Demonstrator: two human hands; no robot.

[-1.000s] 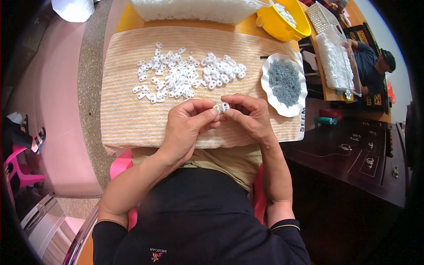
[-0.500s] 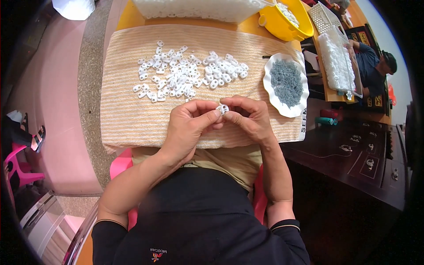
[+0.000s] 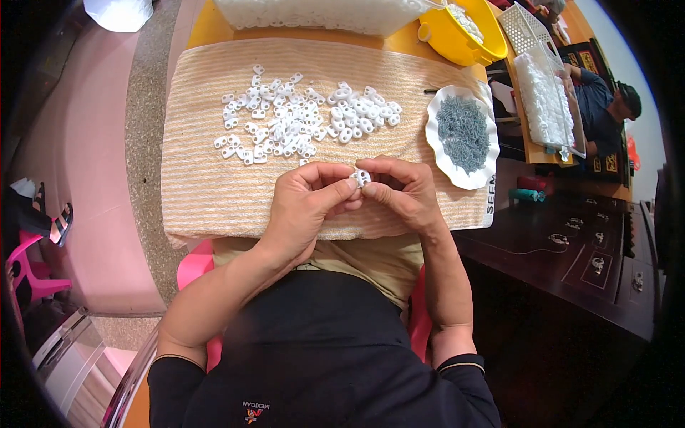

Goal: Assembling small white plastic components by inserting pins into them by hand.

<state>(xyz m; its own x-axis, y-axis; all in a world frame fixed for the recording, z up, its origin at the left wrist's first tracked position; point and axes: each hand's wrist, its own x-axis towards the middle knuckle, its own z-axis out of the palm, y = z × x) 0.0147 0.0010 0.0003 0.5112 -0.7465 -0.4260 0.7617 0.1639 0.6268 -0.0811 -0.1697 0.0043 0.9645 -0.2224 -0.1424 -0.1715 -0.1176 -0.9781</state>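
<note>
Above the near part of the striped towel, my left hand and my right hand meet fingertip to fingertip. Between them they pinch a small white plastic cord lock with round holes in it. Thumbs and forefingers of both hands are closed on it, hiding part of its sides. Beyond my hands lies a loose pile of white two-holed plastic pieces. Just right of that pile is a smaller heap of rounder white pieces. A white scalloped plate at the right holds many small grey metal springs.
A translucent bin stands at the table's far edge, beside a yellow basin of white parts. A short dark stick lies near the plate. To the right, a person sits behind a basket of white pieces.
Almost nothing differs. Both hands keep the cord lock in the same place, with only a very slight shift of the fingers.
</note>
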